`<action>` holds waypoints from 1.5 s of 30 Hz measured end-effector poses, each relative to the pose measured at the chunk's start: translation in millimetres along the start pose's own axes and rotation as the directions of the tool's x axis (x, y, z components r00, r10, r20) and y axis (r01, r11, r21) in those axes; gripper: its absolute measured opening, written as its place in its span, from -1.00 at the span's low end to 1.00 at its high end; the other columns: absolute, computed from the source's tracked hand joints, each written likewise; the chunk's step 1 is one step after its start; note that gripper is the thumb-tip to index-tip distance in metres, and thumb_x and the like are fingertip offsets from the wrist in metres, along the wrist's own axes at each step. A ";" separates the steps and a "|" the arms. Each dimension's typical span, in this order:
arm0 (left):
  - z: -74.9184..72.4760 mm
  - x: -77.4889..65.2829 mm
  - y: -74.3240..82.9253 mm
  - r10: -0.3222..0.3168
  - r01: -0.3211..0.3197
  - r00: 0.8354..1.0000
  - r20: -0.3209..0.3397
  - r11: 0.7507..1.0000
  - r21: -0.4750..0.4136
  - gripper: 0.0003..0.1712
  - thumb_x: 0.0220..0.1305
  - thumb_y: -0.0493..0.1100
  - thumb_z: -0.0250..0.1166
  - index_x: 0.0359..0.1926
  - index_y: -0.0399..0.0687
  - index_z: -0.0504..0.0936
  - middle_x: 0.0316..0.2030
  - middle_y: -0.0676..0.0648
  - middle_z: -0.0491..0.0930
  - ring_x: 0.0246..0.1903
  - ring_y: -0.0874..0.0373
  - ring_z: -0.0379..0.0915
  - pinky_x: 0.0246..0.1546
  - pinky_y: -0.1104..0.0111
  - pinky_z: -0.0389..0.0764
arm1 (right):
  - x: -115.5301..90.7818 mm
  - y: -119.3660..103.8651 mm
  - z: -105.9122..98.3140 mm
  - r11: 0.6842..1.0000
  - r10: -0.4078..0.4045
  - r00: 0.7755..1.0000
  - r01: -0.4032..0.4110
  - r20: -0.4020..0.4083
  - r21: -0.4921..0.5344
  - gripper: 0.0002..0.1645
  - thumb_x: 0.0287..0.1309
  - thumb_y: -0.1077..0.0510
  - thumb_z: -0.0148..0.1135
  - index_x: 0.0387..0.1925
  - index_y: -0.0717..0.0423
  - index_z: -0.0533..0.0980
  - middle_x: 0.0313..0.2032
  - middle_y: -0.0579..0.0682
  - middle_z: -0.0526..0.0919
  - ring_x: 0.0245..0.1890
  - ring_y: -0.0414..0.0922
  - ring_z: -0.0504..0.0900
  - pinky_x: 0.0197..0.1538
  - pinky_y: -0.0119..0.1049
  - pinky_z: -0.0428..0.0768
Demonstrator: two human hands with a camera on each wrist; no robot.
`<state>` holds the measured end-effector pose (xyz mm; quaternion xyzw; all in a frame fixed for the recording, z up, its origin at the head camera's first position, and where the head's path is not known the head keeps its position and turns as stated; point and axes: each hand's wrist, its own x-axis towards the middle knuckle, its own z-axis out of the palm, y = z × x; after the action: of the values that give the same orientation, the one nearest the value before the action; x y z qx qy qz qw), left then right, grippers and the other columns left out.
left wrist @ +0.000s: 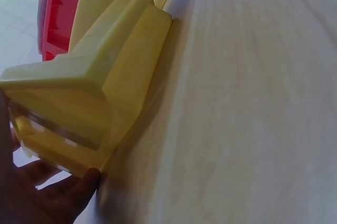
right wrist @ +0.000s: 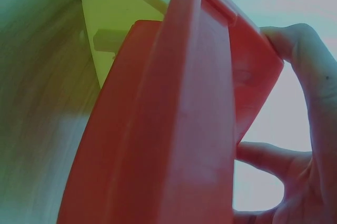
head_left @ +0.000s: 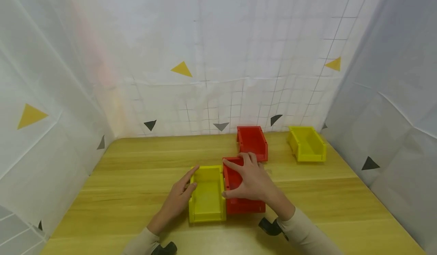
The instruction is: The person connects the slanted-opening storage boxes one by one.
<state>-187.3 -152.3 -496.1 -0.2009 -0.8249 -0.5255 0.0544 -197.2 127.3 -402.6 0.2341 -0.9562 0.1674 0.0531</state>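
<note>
In the head view a yellow storage bin and a red storage bin stand side by side near the front, their adjoining walls touching or nearly so. My left hand holds the yellow bin by its left side, its index finger reaching the back left corner. Fingers of that hand bend against the bin's lower edge in the left wrist view. Across the top of the red bin spreads my right hand, with thumb and fingers on its rim. The right wrist view shows the red wall gripped from the right.
Another red bin stands behind the hands, just beyond the held red one. A second yellow bin is at the back right of the wooden table. White sheets with triangle marks enclose the back and sides.
</note>
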 end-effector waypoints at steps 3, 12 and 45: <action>0.8 0.3 -0.1 0.008 -0.008 1.000 -0.004 1.000 -0.003 -0.34 0.64 -0.24 0.02 0.62 0.30 0.19 0.54 -0.04 0.20 0.16 -0.11 0.55 0.00 0.06 0.60 | 0.1 0.4 0.1 1.000 0.001 1.000 -0.001 0.004 0.007 0.14 -0.22 -0.49 0.54 0.48 -0.35 0.45 0.37 0.18 0.33 0.38 0.21 0.16 0.13 0.36 0.49; 2.4 -0.8 -2.3 -0.005 0.005 1.000 -0.005 1.000 -0.025 -0.34 0.65 -0.22 0.02 0.62 0.33 0.18 0.56 -0.05 0.17 0.39 -0.17 0.31 0.23 -0.17 0.41 | 0.3 2.2 1.8 1.000 -0.006 1.000 0.006 0.018 0.008 0.14 -0.21 -0.51 0.53 0.48 -0.34 0.46 0.36 0.20 0.34 0.38 0.22 0.16 0.16 0.36 0.46; 1.7 -1.6 3.2 -0.040 0.040 0.999 -0.020 0.999 -0.016 -0.36 0.64 -0.21 0.04 0.61 0.32 0.22 0.52 -0.03 0.24 0.04 -0.08 0.56 0.02 0.15 0.54 | 0.2 3.2 3.2 1.000 -0.007 0.999 0.007 0.046 0.001 0.18 -0.21 -0.56 0.50 0.50 -0.34 0.43 0.35 0.20 0.32 0.38 0.22 0.16 0.16 0.32 0.49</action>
<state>-184.3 -150.0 -494.6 -0.1794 -0.8239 -0.5351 0.0508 -198.9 128.7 -406.5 0.2414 -0.9563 0.1619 0.0316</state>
